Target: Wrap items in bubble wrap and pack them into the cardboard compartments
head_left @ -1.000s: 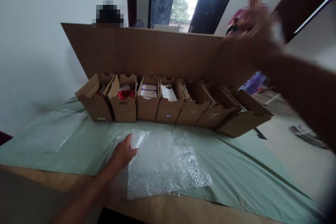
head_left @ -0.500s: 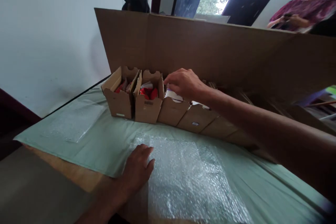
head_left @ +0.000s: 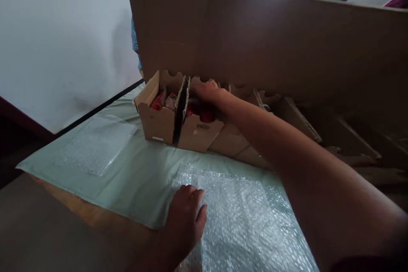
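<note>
My left hand [head_left: 186, 216] lies flat with fingers out on the near edge of a bubble wrap sheet [head_left: 242, 225] spread over a pale green cloth [head_left: 143, 174]. My right hand [head_left: 207, 92] reaches into the second small cardboard box [head_left: 197, 129] from the left, over red packets [head_left: 205, 114]; its fingers are down inside the box and mostly hidden. The leftmost box [head_left: 157, 121] also holds red and white packets. Further boxes in the row run to the right behind my forearm.
A tall cardboard flap [head_left: 270, 34] stands behind the row of boxes. A second bubble wrap sheet [head_left: 95, 144] lies on the cloth at the left. A wooden table edge [head_left: 89, 214] shows in front. A person's head appears above the flap.
My right hand moved left from the third box into the second box with red packets. My left hand slid slightly right on the bubble wrap. The view shifted closer and downward.
</note>
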Available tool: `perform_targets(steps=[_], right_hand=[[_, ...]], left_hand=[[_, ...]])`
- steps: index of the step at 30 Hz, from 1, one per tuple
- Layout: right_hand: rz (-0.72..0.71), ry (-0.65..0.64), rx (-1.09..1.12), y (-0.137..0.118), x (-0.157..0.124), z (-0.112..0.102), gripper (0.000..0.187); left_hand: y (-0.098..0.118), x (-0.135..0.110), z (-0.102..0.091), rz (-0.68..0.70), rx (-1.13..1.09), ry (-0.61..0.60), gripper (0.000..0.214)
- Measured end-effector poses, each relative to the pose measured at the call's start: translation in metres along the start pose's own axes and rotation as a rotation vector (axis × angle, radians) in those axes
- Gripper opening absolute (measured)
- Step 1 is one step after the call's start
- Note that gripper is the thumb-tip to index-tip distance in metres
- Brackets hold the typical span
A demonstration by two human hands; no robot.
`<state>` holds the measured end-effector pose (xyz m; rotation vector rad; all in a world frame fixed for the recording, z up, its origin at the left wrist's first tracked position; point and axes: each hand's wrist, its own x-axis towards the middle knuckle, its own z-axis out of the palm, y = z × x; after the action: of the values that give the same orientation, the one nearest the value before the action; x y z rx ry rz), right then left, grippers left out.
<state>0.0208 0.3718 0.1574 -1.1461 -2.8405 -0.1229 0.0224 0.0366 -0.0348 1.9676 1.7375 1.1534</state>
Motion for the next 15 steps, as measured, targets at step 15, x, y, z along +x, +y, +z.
perform_targets(steps=[15], right_hand=[[0.5,0.567,-0.035,0.09,-0.126,-0.149,0.058]], left_hand=[[-0.012,0.002,0.002,0.121,0.004,0.234,0.021]])
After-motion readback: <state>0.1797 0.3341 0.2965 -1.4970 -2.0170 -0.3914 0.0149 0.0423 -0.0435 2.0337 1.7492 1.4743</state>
